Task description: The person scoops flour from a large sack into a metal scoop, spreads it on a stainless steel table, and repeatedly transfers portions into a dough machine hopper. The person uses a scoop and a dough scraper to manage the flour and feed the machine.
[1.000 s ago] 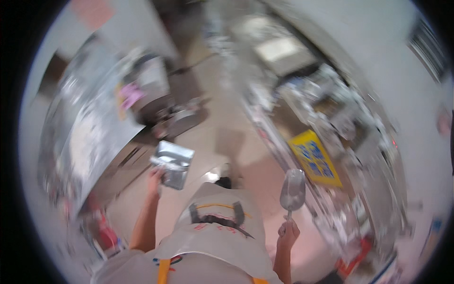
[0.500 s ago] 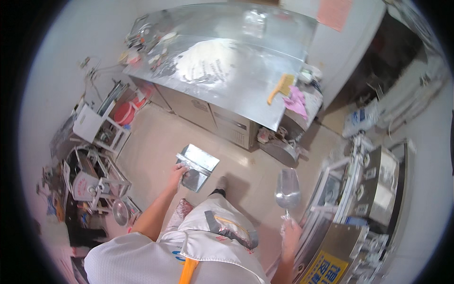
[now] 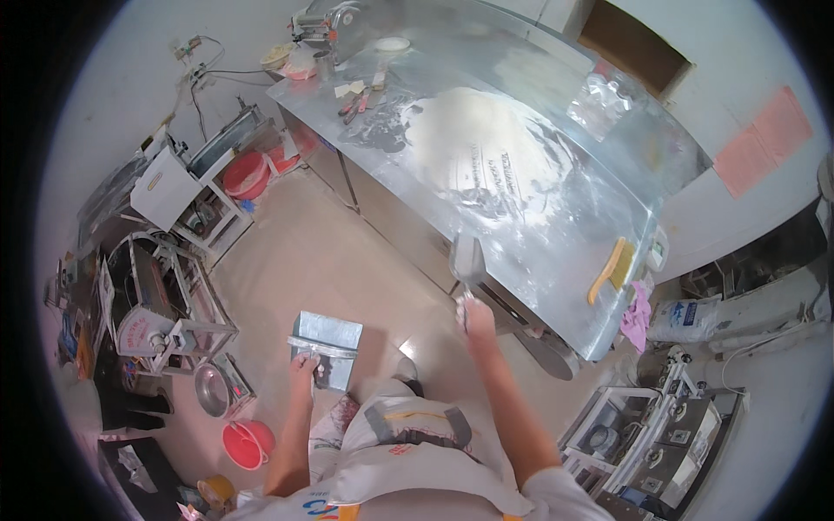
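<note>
My left hand (image 3: 304, 368) is closed on a flat, square metal pan (image 3: 329, 333) with a bar across it, rather like a dustpan. It hangs low over the floor at my left. In my right hand (image 3: 475, 318) is a metal scoop (image 3: 467, 258), its handle in my fist and its bowl pointing forward, in front of the steel worktable's near edge. White dust coats my right fingers. On the steel worktable (image 3: 599, 208) lies a broad heap of white flour (image 3: 460, 130), spread thin and streaked toward the near side.
A wooden-handled brush (image 3: 612, 271) lies at the table's right end, beside a pink cloth (image 3: 637, 314). Small tools (image 3: 354, 104) lie at its far left. A red basin (image 3: 247, 175), a white rack, a scale with a metal bowl (image 3: 211, 388) and a red bucket (image 3: 248, 445) stand leftward.
My view has turned right and come closer to the worktable. My right hand has brought the scoop forward from low at my right to the table's near edge. Both tools stay held.
</note>
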`<state>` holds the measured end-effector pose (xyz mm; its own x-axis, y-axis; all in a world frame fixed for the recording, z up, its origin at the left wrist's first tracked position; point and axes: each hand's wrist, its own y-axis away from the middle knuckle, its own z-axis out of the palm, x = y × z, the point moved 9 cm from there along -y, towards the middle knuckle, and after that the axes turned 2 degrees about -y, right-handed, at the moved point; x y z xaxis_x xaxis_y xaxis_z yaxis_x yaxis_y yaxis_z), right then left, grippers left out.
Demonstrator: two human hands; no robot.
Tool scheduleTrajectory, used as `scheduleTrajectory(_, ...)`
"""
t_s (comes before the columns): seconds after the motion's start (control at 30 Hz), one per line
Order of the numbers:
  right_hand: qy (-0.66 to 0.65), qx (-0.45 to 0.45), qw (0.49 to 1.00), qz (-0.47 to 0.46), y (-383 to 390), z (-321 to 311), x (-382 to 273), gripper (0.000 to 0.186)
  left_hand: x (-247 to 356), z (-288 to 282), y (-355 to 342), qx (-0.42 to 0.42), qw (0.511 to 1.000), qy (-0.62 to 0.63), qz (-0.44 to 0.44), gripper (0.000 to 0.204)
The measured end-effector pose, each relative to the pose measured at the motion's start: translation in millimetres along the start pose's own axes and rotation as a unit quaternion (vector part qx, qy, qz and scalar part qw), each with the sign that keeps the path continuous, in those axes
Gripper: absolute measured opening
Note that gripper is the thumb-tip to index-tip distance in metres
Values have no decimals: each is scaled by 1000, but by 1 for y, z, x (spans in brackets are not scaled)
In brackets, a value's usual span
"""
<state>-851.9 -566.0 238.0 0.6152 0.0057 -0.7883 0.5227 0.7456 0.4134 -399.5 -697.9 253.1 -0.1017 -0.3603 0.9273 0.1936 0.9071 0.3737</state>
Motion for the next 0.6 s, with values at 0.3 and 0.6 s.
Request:
scheduleTrajectory(0.3,-106,85,986,98,-233,169,40,22,19,-92,-59,167,984,65,-22,5)
scheduleTrajectory(0.6,-65,157,985,7,-467,207,-25,37,34,-126,-160,301,949,84,-31,2)
